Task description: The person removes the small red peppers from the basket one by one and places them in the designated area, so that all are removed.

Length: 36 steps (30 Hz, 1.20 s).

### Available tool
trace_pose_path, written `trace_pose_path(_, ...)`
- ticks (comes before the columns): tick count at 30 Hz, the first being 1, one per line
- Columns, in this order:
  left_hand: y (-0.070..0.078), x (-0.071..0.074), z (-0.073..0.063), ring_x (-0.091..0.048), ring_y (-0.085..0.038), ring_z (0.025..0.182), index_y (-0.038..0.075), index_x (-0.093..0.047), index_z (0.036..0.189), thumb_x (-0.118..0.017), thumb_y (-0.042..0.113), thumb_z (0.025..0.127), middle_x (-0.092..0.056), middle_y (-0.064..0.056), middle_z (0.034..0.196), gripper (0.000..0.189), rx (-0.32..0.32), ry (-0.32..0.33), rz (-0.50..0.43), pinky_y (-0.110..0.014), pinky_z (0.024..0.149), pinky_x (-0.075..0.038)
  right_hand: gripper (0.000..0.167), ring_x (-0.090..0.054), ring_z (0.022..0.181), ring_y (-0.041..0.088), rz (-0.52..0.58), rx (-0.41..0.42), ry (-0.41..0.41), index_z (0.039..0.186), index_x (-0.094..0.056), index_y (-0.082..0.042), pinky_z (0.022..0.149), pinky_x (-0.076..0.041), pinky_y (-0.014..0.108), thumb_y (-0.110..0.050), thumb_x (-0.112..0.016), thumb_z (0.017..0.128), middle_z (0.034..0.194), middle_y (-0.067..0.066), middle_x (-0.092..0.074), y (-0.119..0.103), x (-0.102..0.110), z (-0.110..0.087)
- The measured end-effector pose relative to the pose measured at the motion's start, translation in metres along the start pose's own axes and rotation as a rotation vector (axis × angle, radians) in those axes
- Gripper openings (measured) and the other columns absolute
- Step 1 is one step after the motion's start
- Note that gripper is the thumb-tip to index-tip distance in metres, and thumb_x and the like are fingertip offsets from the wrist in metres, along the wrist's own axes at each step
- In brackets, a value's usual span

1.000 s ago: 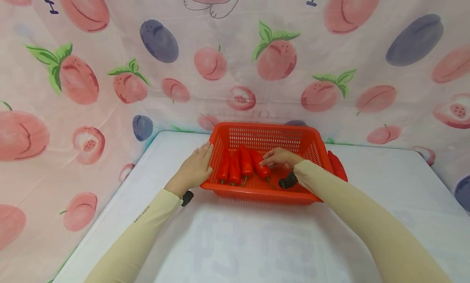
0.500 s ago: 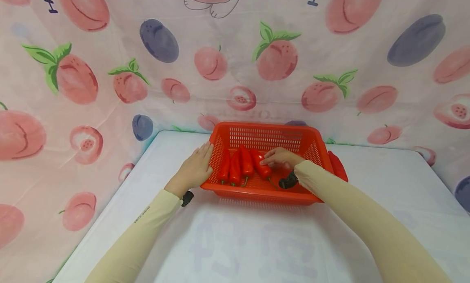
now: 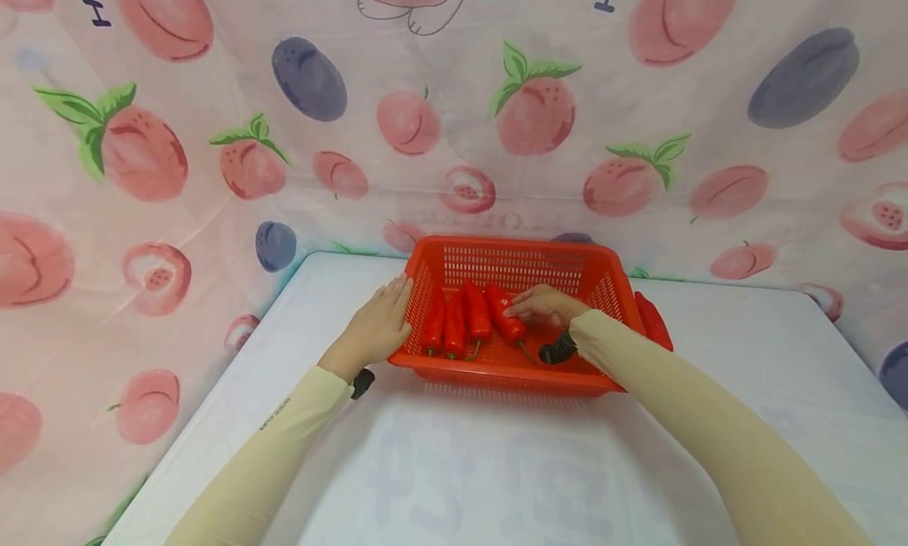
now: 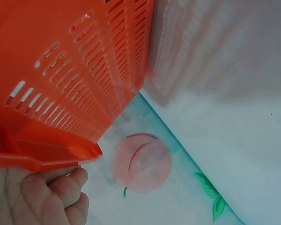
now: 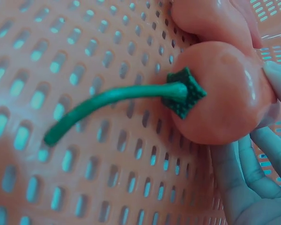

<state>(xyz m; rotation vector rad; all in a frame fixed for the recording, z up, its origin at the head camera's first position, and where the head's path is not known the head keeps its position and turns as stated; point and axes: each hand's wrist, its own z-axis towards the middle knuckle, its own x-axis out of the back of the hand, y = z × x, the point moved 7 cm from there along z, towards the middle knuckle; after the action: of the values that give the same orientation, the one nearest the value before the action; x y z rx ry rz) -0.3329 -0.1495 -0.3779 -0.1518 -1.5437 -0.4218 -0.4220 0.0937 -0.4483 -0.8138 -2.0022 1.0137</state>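
Observation:
My right hand (image 3: 545,302) reaches into a red plastic basket (image 3: 507,370) and holds a red pepper (image 3: 512,331), thumb on one side and fingers on the other. In the right wrist view, this pepper's curved green stem (image 5: 117,93) points away from the fingers (image 5: 257,173), close over the slotted basket floor. Three more red peppers (image 3: 478,313) lie side by side to its left, stems toward me. My left hand (image 3: 374,325) rests with straight fingers along the basket's left rim; the left wrist view shows its fingers (image 4: 61,192) under the rim's edge.
A long red object (image 3: 653,321) lies on the white table (image 3: 496,467) just outside the basket's right wall, partly hidden by it. A fruit-printed cloth (image 3: 454,120) hangs behind the table and along its left side. A dark wrist camera (image 3: 557,349) sits inside the basket beneath the right wrist.

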Motion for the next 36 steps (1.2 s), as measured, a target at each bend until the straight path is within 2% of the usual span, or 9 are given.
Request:
trace_pose_path(6,-0.0014,-0.0006,0.0007,-0.018,-0.032,0.145,-0.004,-0.016,0.148,-0.041,0.02,0.091,-0.016,-0.018,0.157,0.067,0.009,-0.006,0.002,-0.043,0.12,-0.014,0.055,-0.06,0.079,0.003,0.032,-0.003,-0.003,0.134,-0.045,0.009,0.098,-0.049,0.035,-0.013,-0.064,0.087,0.131,0.021,-0.055,0.0001,0.0004,-0.0003)
trace_pose_path(13,-0.002,-0.0013,0.0013,-0.018,-0.031,0.145,-0.003,-0.016,0.148,-0.041,0.021,0.091,-0.016,-0.017,0.157,0.067,0.01,-0.007,-0.001,-0.043,0.12,-0.014,0.044,-0.063,0.073,0.001,0.081,0.024,-0.018,0.129,-0.05,0.012,0.09,-0.054,0.031,-0.005,-0.059,0.089,0.108,0.008,-0.068,-0.0028,0.0011,-0.0018)
trace_pose_path(18,-0.0012,-0.0007,0.001,-0.019,-0.032,0.145,-0.005,-0.017,0.148,-0.041,0.021,0.091,-0.016,-0.019,0.156,0.067,0.003,-0.002,0.012,-0.044,0.12,-0.015,0.045,-0.068,0.093,0.015,0.072,0.029,-0.033,0.131,-0.047,0.012,0.099,-0.047,0.04,-0.006,-0.057,0.091,0.127,0.022,-0.059,-0.0047,-0.0009,-0.0028)
trace_pose_path(22,0.0003,0.0006,-0.0001,-0.019,-0.032,0.145,-0.005,-0.017,0.148,-0.041,0.02,0.09,-0.016,-0.019,0.156,0.067,0.002,0.0,0.005,-0.044,0.12,-0.015,0.051,-0.056,0.121,0.032,0.034,-0.003,-0.038,0.133,-0.045,0.011,0.103,-0.043,0.042,-0.012,-0.059,0.091,0.141,0.026,-0.043,-0.0022,-0.0019,-0.0017)
trace_pose_path(26,0.0008,0.0011,-0.0001,-0.019,-0.032,0.145,-0.004,-0.017,0.148,-0.042,0.02,0.09,-0.017,-0.018,0.156,0.067,0.003,0.003,-0.002,-0.043,0.12,-0.015,0.054,-0.057,0.119,0.029,-0.027,-0.034,-0.055,0.134,-0.046,0.008,0.104,-0.043,0.041,-0.018,-0.063,0.089,0.144,0.021,-0.042,0.0011,-0.0031,0.0005)
trace_pose_path(28,0.0009,0.001,0.0,-0.019,-0.032,0.145,-0.004,-0.017,0.148,-0.042,0.02,0.09,-0.017,-0.018,0.156,0.067,0.004,0.003,0.003,-0.043,0.12,-0.015,0.052,-0.064,0.105,0.022,-0.039,-0.04,-0.056,0.13,-0.051,0.008,0.102,-0.046,0.038,-0.018,-0.065,0.088,0.132,0.016,-0.056,0.0015,-0.0038,0.0011)
trace_pose_path(31,0.001,0.0009,0.0001,-0.019,-0.032,0.145,-0.005,-0.018,0.148,-0.042,0.02,0.09,-0.017,-0.019,0.156,0.067,0.003,0.004,0.008,-0.043,0.12,-0.015,0.041,-0.06,0.078,0.011,-0.085,-0.023,-0.047,0.117,-0.061,0.007,0.088,-0.054,0.029,-0.018,-0.067,0.086,0.091,0.004,-0.068,0.0001,-0.0046,0.0012)
trace_pose_path(33,0.0009,0.0006,0.0002,-0.019,-0.032,0.145,-0.005,-0.018,0.148,-0.042,0.02,0.09,-0.017,-0.019,0.156,0.067,0.002,0.003,0.011,-0.043,0.12,-0.015,0.027,-0.053,0.067,0.01,-0.101,-0.015,-0.039,0.102,-0.067,0.003,0.077,-0.053,0.024,-0.018,-0.069,0.084,0.068,-0.004,-0.058,-0.0011,-0.0053,0.001)
trace_pose_path(36,0.0007,0.0003,0.0004,-0.019,-0.032,0.145,-0.005,-0.018,0.148,-0.042,0.02,0.09,-0.017,-0.019,0.156,0.067,0.003,0.002,0.009,-0.043,0.12,-0.015,0.017,-0.047,0.061,0.011,-0.119,-0.007,-0.028,0.081,-0.065,-0.003,0.065,-0.046,0.021,-0.019,-0.071,0.083,0.055,-0.008,-0.044,-0.0019,-0.0062,0.0011)
